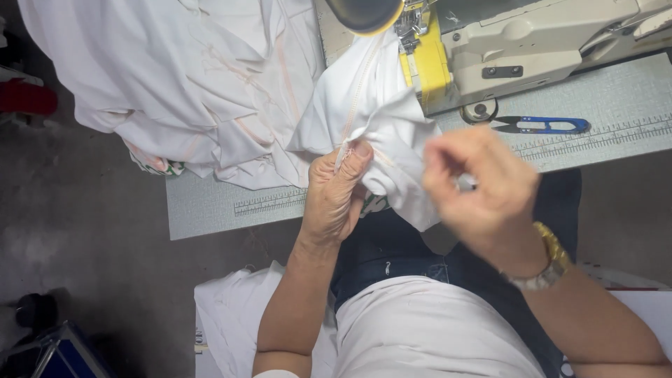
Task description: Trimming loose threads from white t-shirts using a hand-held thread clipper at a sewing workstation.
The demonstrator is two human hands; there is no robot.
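My left hand (336, 192) pinches a seamed edge of a white fabric piece (378, 122) at the table's front edge, thumb pressed on top. The fabric runs up under the yellow-guarded head of a sewing machine (504, 49). My right hand (483, 185) is blurred, fingers curled, hovering just right of the fabric; whether it holds anything cannot be told. It wears a gold wristwatch (549, 262).
A large heap of white garments (189, 77) covers the table's left side. Blue-handled thread snips (542, 126) lie on the grey ruled table (616, 105) right of the machine. More white cloth (227, 315) lies by my lap. A dark floor is at left.
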